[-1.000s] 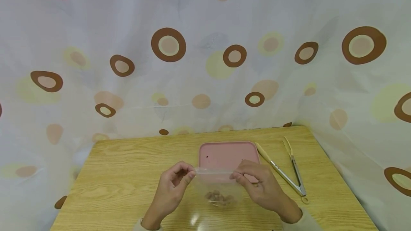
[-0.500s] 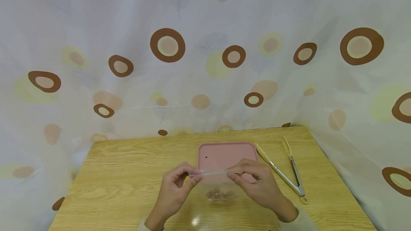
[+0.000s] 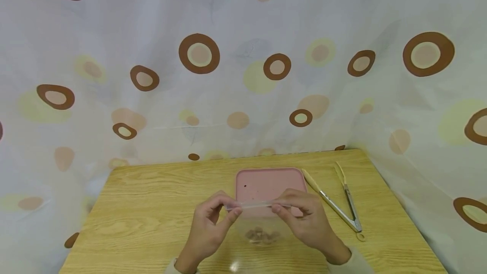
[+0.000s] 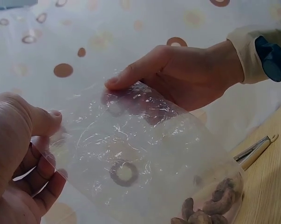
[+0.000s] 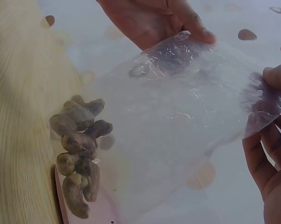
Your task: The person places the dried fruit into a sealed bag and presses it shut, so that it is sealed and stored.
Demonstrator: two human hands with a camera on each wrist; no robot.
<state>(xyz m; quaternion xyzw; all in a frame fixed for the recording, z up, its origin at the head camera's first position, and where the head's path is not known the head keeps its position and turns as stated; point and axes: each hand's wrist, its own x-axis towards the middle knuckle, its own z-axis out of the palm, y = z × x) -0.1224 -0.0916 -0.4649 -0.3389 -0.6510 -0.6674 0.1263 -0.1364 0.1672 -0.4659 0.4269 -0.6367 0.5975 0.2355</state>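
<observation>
A clear plastic bag [image 3: 255, 205] hangs between my hands over the front of the table. My left hand [image 3: 208, 227] pinches one upper corner between thumb and index finger. At the other corner, my right hand [image 3: 310, 221] grips the rim the same way, so the top edge is drawn straight. Several brown, curved, nut-like pieces [image 5: 79, 154] lie gathered along the bottom of the bag, clearest in the right wrist view. Seen from the left wrist, the bag's wall [image 4: 131, 144] is smooth with shiny creases near the right fingers.
Behind the bag a pink tray [image 3: 266, 181] lies on the wooden table [image 3: 152, 202], with a few dark specks on it. Metal tongs with tan tips [image 3: 342, 215] lie spread to its right. A patterned curtain [image 3: 228, 96] surrounds the table's back and sides.
My left hand has shifted slightly right, bringing both hands closer together along the bag's top edge. Both corners remain pinched; the tray and tongs have not moved.
</observation>
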